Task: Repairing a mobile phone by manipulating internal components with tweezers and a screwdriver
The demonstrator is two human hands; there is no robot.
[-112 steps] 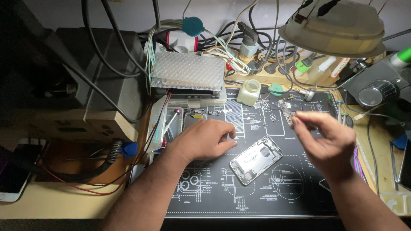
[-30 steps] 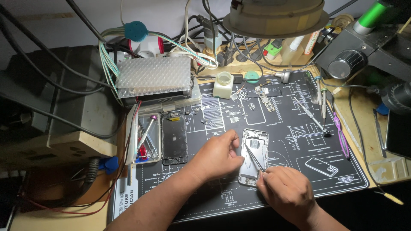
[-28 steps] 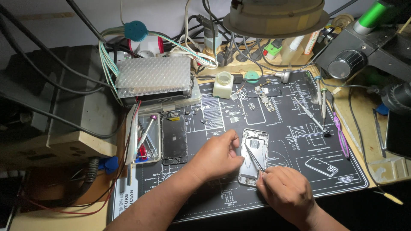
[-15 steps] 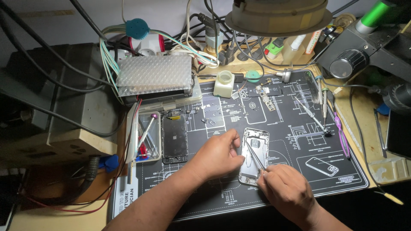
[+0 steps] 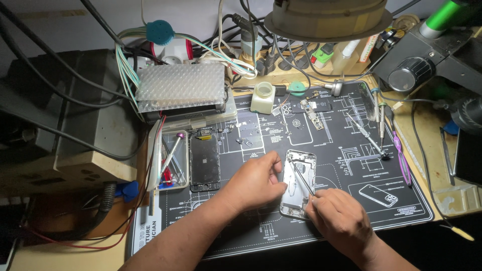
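Beside the left hand (image 5: pixel 256 181), tweezers (image 5: pixel 301 176) probe the phone housing (image 5: pixel 299 173).

My wooden bench (image 5: pixel 427 125) carries a black printed mat (image 5: pixel 351 221); on the mat lie the opened phone (image 5: pixel 299 183) under my hands, a dark screen (image 5: pixel 204 162), a small parts tray (image 5: pixel 170 160), a white jar (image 5: pixel 262 98), loose boards (image 5: pixel 310 111) and screwdrivers (image 5: pixel 369 135); a purple tool (image 5: pixel 400 158) sits at its right edge.

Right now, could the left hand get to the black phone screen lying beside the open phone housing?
Probably yes. The left hand rests on the open phone housing, and the black phone screen lies just to its left on the mat, uncovered, with nothing between them.
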